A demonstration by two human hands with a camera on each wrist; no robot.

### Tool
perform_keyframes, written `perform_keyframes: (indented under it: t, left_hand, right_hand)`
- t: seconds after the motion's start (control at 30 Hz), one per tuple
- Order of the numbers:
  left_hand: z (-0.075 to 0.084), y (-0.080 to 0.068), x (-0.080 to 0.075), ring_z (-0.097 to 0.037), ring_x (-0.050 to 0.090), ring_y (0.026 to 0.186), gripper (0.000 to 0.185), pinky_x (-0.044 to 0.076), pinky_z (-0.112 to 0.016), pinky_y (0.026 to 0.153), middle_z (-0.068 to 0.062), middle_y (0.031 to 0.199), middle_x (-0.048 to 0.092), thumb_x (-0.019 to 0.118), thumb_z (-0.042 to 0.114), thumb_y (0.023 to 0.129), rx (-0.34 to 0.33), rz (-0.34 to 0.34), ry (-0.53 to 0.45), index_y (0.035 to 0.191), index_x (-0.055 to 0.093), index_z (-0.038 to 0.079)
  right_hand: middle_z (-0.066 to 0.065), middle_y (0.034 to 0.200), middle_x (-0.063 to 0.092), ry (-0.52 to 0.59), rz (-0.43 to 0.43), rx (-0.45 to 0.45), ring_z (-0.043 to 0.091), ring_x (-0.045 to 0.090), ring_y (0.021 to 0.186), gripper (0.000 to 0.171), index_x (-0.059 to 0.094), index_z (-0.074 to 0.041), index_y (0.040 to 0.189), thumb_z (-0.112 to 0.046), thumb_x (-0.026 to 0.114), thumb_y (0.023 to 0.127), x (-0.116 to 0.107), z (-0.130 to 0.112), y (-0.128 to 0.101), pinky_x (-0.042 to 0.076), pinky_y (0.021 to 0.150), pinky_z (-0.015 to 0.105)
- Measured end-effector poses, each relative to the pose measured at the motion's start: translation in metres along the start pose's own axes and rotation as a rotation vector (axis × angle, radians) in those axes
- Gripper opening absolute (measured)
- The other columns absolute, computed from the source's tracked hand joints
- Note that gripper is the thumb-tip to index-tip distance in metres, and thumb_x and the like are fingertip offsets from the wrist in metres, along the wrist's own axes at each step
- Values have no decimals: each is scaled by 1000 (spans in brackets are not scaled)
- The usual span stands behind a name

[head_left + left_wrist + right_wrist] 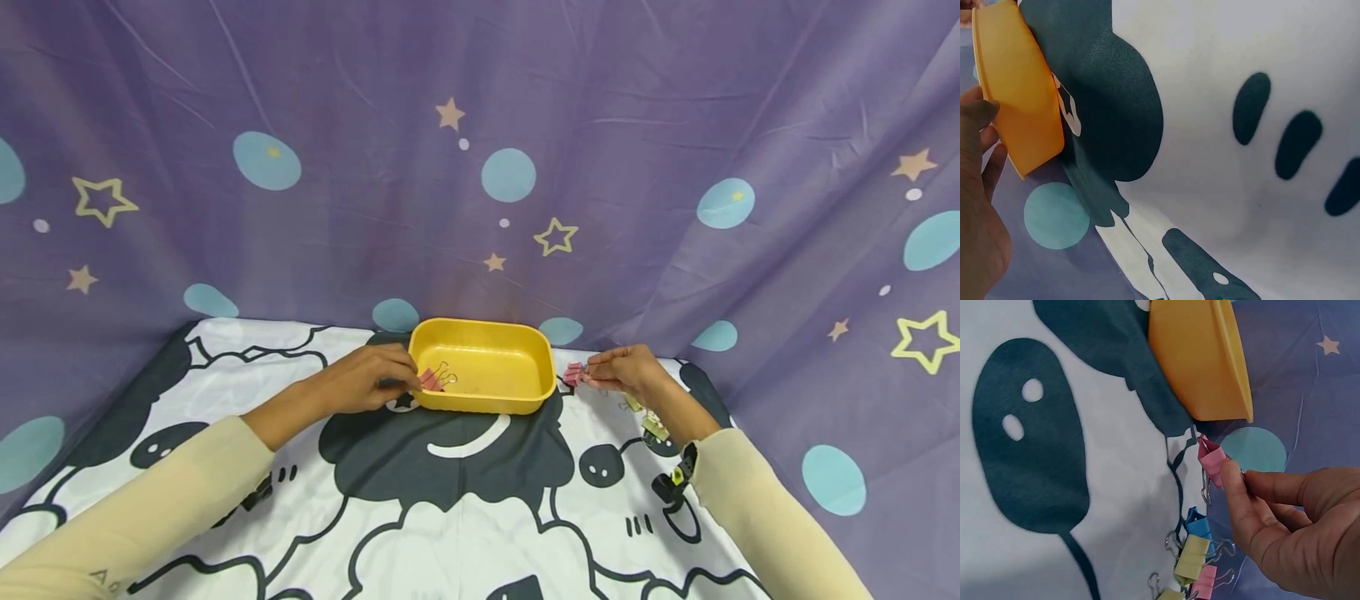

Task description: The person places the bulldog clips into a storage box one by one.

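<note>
A yellow plastic tray (480, 403) stands on the cloth, with a pink binder clip (432, 380) inside at its left end. My left hand (372, 379) is at the tray's left rim; in the left wrist view its thumb lies against the outer wall and the other fingers are partly hidden behind the rim. To the right of the tray, my right hand (626, 371) pinches another pink binder clip (1211, 461) by its wire handle, between thumb and fingertips. Below that hand lie more binder clips: a blue one (1198, 524), a yellow-green one (1192, 557) and a pink one (1204, 582).
A white cloth (480, 550) with dark cartoon prints covers the table. Behind it hangs a purple curtain (360, 192) with stars and dots, close to the tray's far side. Another yellow-green clip (1171, 594) is cut off by the right wrist view's lower edge.
</note>
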State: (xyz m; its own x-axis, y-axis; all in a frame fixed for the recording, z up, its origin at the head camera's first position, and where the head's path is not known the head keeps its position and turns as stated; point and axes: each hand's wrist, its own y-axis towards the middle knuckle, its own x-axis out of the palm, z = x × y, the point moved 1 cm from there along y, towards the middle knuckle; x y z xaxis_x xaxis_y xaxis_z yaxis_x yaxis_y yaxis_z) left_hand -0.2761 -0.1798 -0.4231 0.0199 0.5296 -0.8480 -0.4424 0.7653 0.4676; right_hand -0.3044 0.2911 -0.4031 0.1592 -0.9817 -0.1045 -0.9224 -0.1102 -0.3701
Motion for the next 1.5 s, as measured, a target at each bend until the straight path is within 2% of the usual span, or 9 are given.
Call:
perform_keyframes:
  t: [0.37, 0.53, 0.63, 0.83, 1.03, 1.13, 1.33, 1.5]
  left_hand:
    - [0, 2, -2, -14, 72, 104, 25, 65, -38, 91, 4, 108, 82, 87, -5, 91, -18, -11, -11, 105, 89, 15]
    - [0, 3, -2, -14, 73, 104, 24, 65, -38, 91, 4, 108, 82, 88, -4, 91, -17, -16, -4, 105, 89, 15]
    - [0, 3, -2, -14, 73, 104, 24, 65, -38, 91, 4, 108, 82, 88, -4, 91, -20, -18, 3, 105, 89, 15]
    - [-1, 3, -4, -14, 72, 104, 25, 65, -38, 91, 4, 109, 82, 87, -4, 91, -27, -18, 15, 106, 89, 16]
    - [-1, 4, -5, -14, 73, 104, 25, 65, -39, 91, 4, 108, 82, 87, -4, 90, -19, -9, 19, 105, 89, 16]
    - [-1, 4, -5, -14, 73, 104, 24, 65, -39, 91, 4, 107, 82, 88, -4, 90, -15, -4, 16, 104, 89, 16]
    - [0, 3, -3, -14, 72, 104, 25, 65, -39, 91, 4, 108, 81, 87, -5, 91, -21, -12, 8, 105, 89, 15]
    - [0, 1, 0, -13, 72, 104, 26, 65, -39, 91, 5, 107, 81, 87, -6, 90, -23, -16, 5, 105, 89, 15]
  right_hand:
    - [5, 94, 84, 19, 15, -35, 12, 83, 81, 52, 49, 23, 155, 11, 63, 107, 7, -20, 1, 69, 86, 28]
    - [4, 95, 84, 13, 51, -58, 11, 83, 83, 52, 50, 21, 156, 10, 64, 107, 9, -26, 2, 69, 87, 26]
    - [6, 99, 85, 3, 71, -74, 12, 84, 87, 51, 52, 19, 155, 7, 66, 108, 11, -30, 3, 68, 92, 28]
    - [16, 119, 84, 21, 78, -107, 14, 84, 98, 50, 54, 16, 157, 5, 66, 109, 18, -41, 4, 66, 100, 31]
    - [12, 116, 84, -8, 78, -139, 13, 84, 97, 48, 58, 13, 155, 4, 67, 109, 30, -51, 4, 64, 105, 34]
    - [12, 114, 84, -24, 79, -146, 12, 84, 95, 47, 60, 12, 154, 4, 68, 108, 38, -54, 4, 65, 103, 34]
    - [25, 130, 81, -70, 56, -154, 13, 84, 91, 45, 62, 15, 151, 5, 68, 107, 55, -55, 8, 69, 91, 30]
    - [26, 124, 82, -136, 15, -164, 14, 83, 87, 42, 64, 18, 145, 7, 70, 105, 70, -52, 11, 68, 97, 39]
